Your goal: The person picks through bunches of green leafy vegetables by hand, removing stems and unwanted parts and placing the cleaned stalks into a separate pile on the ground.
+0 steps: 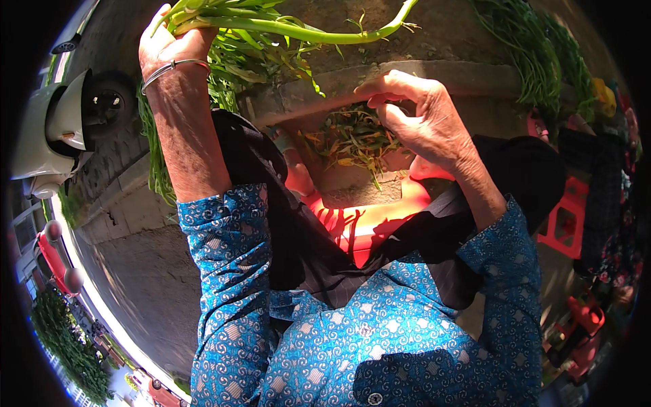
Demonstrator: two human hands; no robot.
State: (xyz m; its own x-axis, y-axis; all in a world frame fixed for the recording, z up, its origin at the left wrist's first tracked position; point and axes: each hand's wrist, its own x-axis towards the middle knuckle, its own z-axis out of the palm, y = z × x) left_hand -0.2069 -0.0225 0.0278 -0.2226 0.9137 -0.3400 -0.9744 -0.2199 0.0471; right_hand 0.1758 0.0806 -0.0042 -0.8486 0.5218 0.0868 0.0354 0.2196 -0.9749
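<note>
My left hand (175,43), with a metal bangle at the wrist, is raised at the top left and closed around a bunch of leafy green stems (229,20). One thick stem of the bunch reaches far to the right, over the curb. My right hand (419,114) is held above the ground between my knees, its thumb and fingers curled towards each other; no object shows between them. Below it lies a heap of stripped leaves (356,137), some yellowed. More long green stalks (221,76) lie under and beside my left forearm.
A concrete curb (315,91) crosses in front of me. A red plastic stool (371,219) is between my legs, another red stool (567,219) at the right. Piles of green stalks (534,56) lie at the upper right near people's feet. A white vehicle (51,137) stands at the left.
</note>
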